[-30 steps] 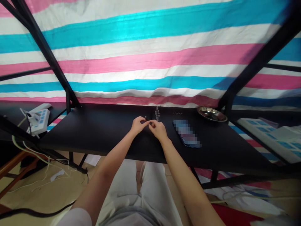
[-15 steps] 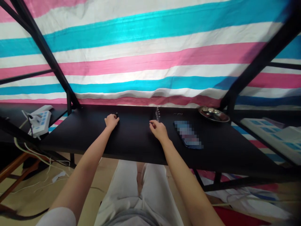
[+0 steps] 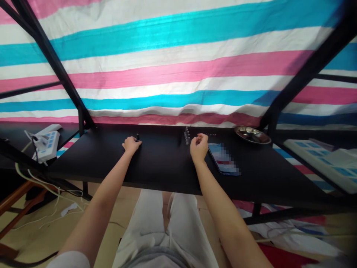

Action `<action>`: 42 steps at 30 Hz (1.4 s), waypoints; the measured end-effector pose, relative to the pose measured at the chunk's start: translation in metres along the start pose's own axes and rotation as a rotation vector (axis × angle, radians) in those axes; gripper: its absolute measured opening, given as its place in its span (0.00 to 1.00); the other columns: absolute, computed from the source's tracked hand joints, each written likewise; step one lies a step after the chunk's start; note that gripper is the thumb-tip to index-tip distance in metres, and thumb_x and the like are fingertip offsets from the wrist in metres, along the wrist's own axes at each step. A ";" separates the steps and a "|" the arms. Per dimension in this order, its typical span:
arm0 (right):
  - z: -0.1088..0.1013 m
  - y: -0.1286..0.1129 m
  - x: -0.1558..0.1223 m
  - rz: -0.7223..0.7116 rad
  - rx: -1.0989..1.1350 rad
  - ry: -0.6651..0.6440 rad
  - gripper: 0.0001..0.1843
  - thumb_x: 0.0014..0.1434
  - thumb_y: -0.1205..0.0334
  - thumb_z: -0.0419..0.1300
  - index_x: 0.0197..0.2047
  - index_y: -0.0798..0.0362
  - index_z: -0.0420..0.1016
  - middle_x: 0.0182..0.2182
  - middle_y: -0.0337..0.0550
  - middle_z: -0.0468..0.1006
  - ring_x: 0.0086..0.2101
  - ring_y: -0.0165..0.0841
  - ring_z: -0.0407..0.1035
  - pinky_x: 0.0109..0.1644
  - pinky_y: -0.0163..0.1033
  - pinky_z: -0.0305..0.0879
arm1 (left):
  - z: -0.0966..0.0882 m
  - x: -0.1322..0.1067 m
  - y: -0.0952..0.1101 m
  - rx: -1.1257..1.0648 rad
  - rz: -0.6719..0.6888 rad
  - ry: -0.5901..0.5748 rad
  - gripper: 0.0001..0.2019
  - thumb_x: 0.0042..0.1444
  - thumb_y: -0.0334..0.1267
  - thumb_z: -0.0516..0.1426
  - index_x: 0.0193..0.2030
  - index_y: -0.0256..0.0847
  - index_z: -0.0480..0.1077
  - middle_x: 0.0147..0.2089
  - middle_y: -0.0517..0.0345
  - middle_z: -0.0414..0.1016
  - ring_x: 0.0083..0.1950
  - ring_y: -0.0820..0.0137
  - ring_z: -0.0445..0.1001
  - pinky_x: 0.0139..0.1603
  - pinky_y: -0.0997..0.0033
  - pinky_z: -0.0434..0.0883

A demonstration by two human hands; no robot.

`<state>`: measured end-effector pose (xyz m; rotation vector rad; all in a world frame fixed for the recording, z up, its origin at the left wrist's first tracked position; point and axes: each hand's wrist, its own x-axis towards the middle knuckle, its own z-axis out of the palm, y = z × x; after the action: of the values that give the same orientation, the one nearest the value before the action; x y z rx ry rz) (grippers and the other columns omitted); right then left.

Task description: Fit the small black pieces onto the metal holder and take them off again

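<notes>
My left hand (image 3: 131, 144) rests low over the left half of the black table, its fingers closed around a small dark upright piece (image 3: 137, 136) whose tip shows above them. My right hand (image 3: 199, 148) hovers between the small round pieces and the phone, its fingers curled in a pinch; what sits in them, if anything, is too small to make out. Just left of it stands a double row of small clear round pieces (image 3: 186, 135). Behind it, a shorter line of similar small pieces (image 3: 211, 134) is partly hidden by the fingers.
A phone (image 3: 223, 158) with a blurred screen lies right of my right hand. A shiny metal plate (image 3: 252, 140) sits at the back right of the black table (image 3: 161, 163). Black frame posts (image 3: 74, 91) rise at both sides, before a striped sheet (image 3: 173, 70).
My right hand has moved right and slightly away from me, from in front of the double row to beside the phone. My left hand has barely moved.
</notes>
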<state>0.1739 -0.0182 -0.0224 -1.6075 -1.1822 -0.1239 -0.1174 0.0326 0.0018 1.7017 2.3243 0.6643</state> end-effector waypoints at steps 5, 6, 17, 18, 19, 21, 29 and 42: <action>0.008 0.006 0.016 0.034 -0.023 0.009 0.16 0.57 0.62 0.43 0.46 0.57 0.62 0.36 0.51 0.72 0.38 0.37 0.66 0.43 0.40 0.58 | -0.005 -0.037 0.006 -0.045 0.182 0.314 0.22 0.49 0.39 0.56 0.51 0.39 0.59 0.54 0.44 0.62 0.54 0.56 0.62 0.49 0.56 0.62; 0.010 0.007 0.016 0.058 -0.028 -0.027 0.16 0.57 0.62 0.42 0.45 0.57 0.62 0.37 0.52 0.72 0.38 0.38 0.66 0.43 0.41 0.58 | -0.004 -0.046 0.011 -0.063 0.287 0.340 0.21 0.50 0.38 0.55 0.52 0.38 0.58 0.54 0.44 0.62 0.53 0.58 0.62 0.49 0.58 0.62; 0.008 0.011 0.004 0.145 -0.316 -0.462 0.16 0.49 0.65 0.52 0.42 0.57 0.70 0.41 0.57 0.72 0.43 0.47 0.64 0.43 0.49 0.57 | 0.048 -0.095 0.104 0.010 0.970 -0.008 0.28 0.56 0.36 0.50 0.64 0.45 0.48 0.56 0.48 0.62 0.48 0.61 0.64 0.43 0.64 0.61; 0.008 0.012 0.004 0.131 -0.326 -0.470 0.16 0.49 0.64 0.52 0.42 0.57 0.71 0.40 0.57 0.72 0.43 0.47 0.64 0.43 0.49 0.58 | 0.053 -0.094 0.109 0.023 0.957 -0.017 0.28 0.56 0.36 0.50 0.64 0.45 0.49 0.56 0.48 0.62 0.48 0.60 0.64 0.43 0.64 0.61; 0.009 0.013 0.003 0.120 -0.333 -0.471 0.15 0.49 0.64 0.53 0.41 0.57 0.71 0.40 0.56 0.72 0.43 0.46 0.64 0.43 0.49 0.58 | 0.058 -0.092 0.113 0.038 0.946 -0.024 0.27 0.56 0.35 0.49 0.63 0.45 0.50 0.56 0.47 0.63 0.48 0.60 0.64 0.43 0.63 0.61; 0.010 0.015 0.003 0.101 -0.341 -0.463 0.14 0.49 0.62 0.54 0.40 0.56 0.72 0.39 0.55 0.72 0.42 0.46 0.64 0.43 0.48 0.58 | 0.066 -0.087 0.118 0.064 0.937 -0.030 0.25 0.56 0.33 0.49 0.62 0.44 0.54 0.56 0.46 0.63 0.48 0.59 0.64 0.43 0.62 0.61; 0.021 0.026 0.002 0.030 -0.344 -0.392 0.10 0.51 0.58 0.56 0.35 0.54 0.73 0.36 0.52 0.72 0.39 0.41 0.64 0.40 0.44 0.58 | 0.067 -0.071 0.116 0.019 0.942 0.047 0.09 0.56 0.30 0.49 0.40 0.40 0.69 0.43 0.49 0.69 0.45 0.62 0.65 0.44 0.62 0.59; 0.022 0.021 0.005 0.106 -0.292 -0.444 0.07 0.50 0.60 0.56 0.30 0.52 0.73 0.30 0.44 0.75 0.33 0.36 0.66 0.36 0.39 0.54 | 0.050 -0.065 0.070 -0.457 0.709 0.083 0.05 0.51 0.37 0.59 0.35 0.41 0.71 0.38 0.57 0.73 0.39 0.69 0.69 0.42 0.67 0.65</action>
<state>0.1818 0.0038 -0.0428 -2.0193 -1.4603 0.1436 -0.0165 0.0009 -0.0176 2.2489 1.3887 1.2761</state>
